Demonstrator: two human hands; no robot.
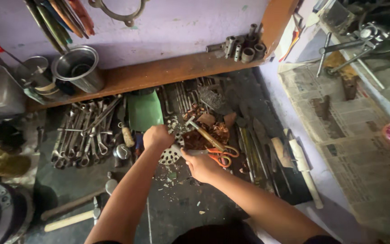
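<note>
Closed in a fist, the left hand is pressed down on a round perforated metal disc, though what is gripped inside the fist cannot be told. The right hand is curled shut around a slim metal tool, whose tip is laid across the disc's edge. Just beside the right hand, orange-handled scissors are seen, and a small hammer is laid over a heap of copper scraps. All of this is set on a dark bench, near the middle of its back edge, under a wooden shelf. A green scoop is propped behind the left hand. Spanners are piled toward the bench's left edge, and two mallets are laid near its front left corner. Files are ranged along the right edge. Newspaper is spread beyond it. A steel cup and sockets are kept on the shelf.
</note>
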